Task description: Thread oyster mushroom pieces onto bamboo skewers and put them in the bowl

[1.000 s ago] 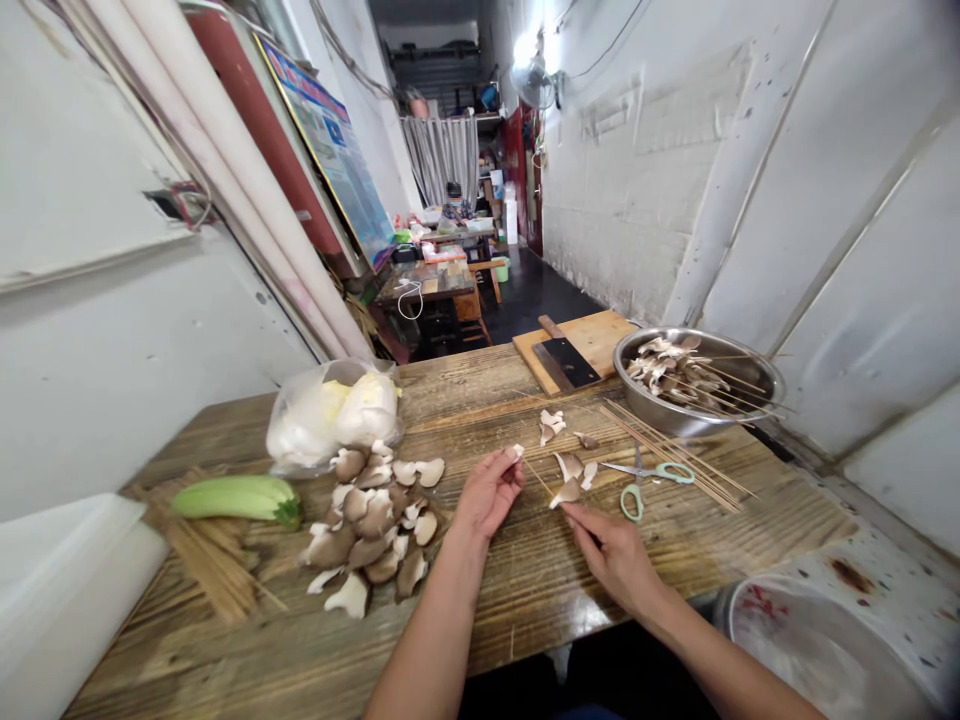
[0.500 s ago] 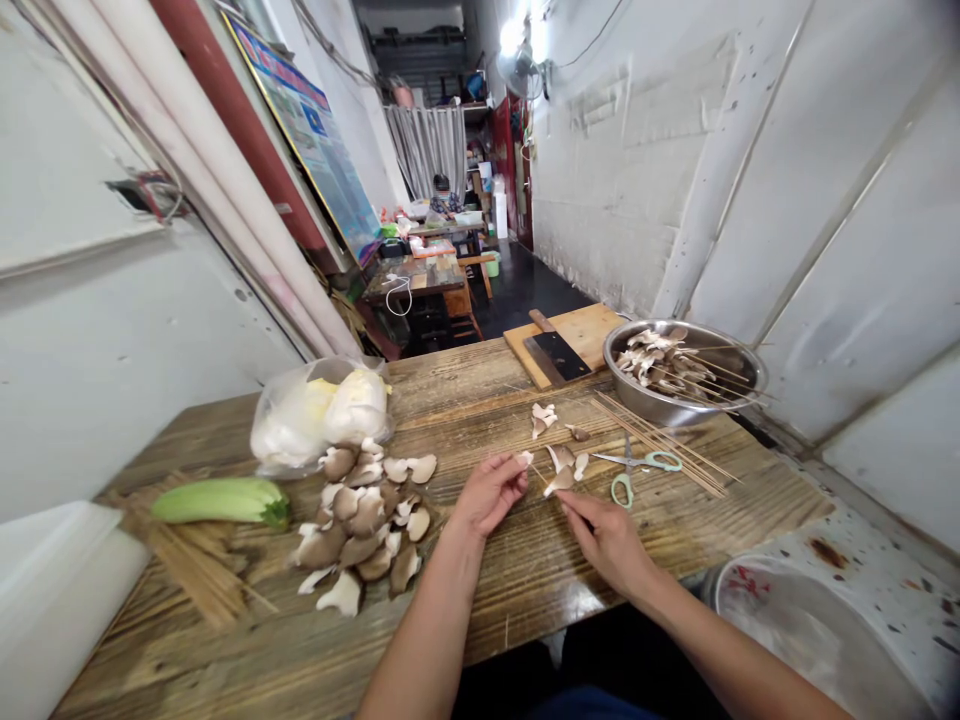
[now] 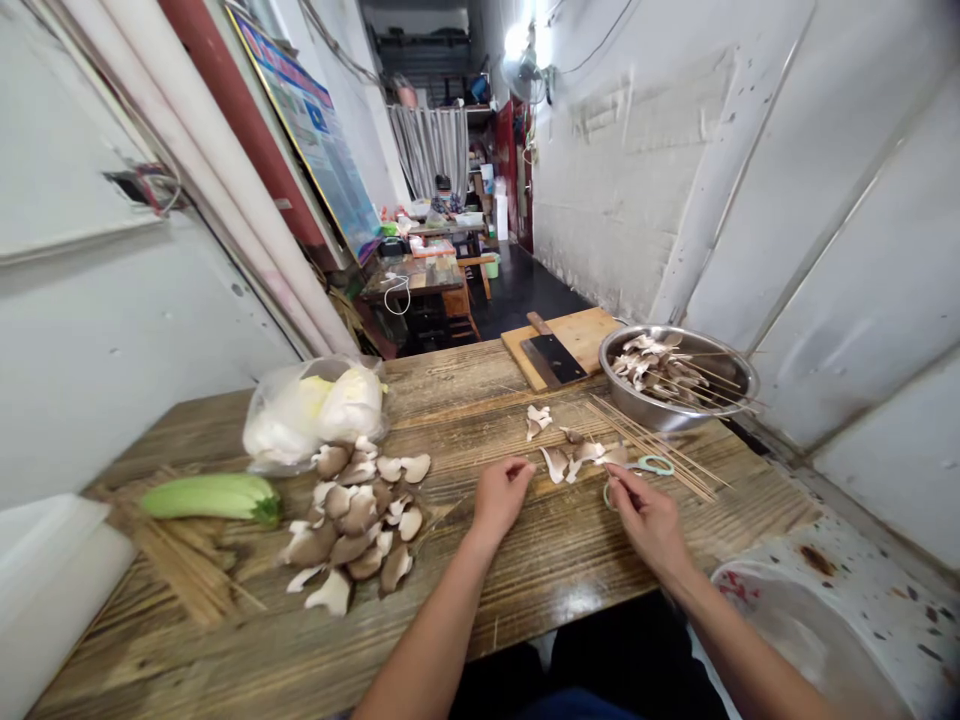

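Two hands work one thin bamboo skewer, which lies low over the wooden table, its long axis running left to right. The left hand pinches one end; the right hand pinches the other, where a mushroom piece sits. Threading looks to be the step in hand; sliding the piece along calls for a steady left grip. Scissors lie just beside, a steel bowl beyond.
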Demonstrator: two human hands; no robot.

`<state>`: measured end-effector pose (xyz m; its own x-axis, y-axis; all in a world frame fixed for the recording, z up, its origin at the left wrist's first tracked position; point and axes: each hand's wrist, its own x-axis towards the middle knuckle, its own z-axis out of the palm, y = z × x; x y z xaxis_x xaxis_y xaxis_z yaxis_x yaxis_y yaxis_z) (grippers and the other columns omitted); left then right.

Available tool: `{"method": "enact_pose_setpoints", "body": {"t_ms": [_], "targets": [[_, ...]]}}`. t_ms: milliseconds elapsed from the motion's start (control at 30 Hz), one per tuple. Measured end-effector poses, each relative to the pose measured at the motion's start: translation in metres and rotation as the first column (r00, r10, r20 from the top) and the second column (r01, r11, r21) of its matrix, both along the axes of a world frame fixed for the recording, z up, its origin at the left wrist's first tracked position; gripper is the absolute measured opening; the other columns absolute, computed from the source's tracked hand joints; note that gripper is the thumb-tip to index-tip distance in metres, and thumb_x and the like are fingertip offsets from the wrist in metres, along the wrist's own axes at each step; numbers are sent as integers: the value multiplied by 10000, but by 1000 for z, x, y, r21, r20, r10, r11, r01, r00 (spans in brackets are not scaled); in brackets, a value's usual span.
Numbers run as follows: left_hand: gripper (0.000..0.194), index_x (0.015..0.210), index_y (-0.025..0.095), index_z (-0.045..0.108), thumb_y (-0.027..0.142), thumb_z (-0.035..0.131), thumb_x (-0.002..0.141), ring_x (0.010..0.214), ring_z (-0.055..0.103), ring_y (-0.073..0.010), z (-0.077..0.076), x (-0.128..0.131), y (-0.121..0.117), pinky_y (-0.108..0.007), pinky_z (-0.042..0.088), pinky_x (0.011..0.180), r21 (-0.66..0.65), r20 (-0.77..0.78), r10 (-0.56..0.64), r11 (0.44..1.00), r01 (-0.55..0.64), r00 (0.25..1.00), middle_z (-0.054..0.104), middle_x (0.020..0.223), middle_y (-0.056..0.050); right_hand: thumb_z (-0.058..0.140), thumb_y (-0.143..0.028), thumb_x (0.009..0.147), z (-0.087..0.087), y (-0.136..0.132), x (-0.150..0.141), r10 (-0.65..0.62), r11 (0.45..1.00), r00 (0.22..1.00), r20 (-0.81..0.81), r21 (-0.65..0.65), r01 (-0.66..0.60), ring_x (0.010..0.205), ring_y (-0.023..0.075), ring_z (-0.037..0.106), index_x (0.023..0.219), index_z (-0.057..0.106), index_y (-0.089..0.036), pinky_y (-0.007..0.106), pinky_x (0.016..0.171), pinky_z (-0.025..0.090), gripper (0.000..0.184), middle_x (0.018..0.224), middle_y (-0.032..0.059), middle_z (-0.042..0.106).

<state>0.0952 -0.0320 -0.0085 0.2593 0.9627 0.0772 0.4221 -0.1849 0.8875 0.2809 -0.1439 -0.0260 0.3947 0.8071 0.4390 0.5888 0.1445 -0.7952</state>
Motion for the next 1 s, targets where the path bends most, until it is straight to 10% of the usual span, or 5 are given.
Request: {"method": "enact_pose_setpoints", "body": {"t_ms": [267,433,600,767,1000], "targets": [[192,575,175,653,351,645,651,640,602,-191,2,53,15,-251,354,568,-57,-504,0,998,-34,864,664,647,-89,484,-329,851,-18,-9,1,-3,1000,999,-53,-5,2,652,163,646,1060,649,-166,260,597,524,311,756,60,695],[119,569,158,581,173,698,588,528,546,-124,-2,50,28,-210,382,524,-299,-3,20,954,-20,1000,573,515,-1,480,-320,855,-22,-13,1,17,1000,999,-50,-17,-18,610,154,634,1056,650,-141,243,560,510,319,730,55,687],[106,691,119,577,70,666,659,567,584,-82,-2,14,22,-178,474,568,-606,624,285,765,220,728,626,636,-26,467,-277,864,-21,-14,-13,93,996,996,16,2,-93,560,145,626,1049,650,-151,236,542,508,289,681,40,686],[79,723,100,586,22,597,725,633,621,-97,-2,-16,16,-194,517,613,-712,663,515,659,244,544,657,684,-63,458,-209,868,-16,-7,-36,254,964,953,164,36,-264,797,181,677,1062,643,-191,280,717,537,269,933,76,711],[117,740,116,587,67,670,673,591,585,-87,-1,-23,16,-184,485,553,-738,644,580,641,209,498,632,645,-37,445,-171,870,-7,3,-50,345,936,903,257,-18,-352,844,182,676,1088,624,-198,300,750,545,283,970,73,704]]}}
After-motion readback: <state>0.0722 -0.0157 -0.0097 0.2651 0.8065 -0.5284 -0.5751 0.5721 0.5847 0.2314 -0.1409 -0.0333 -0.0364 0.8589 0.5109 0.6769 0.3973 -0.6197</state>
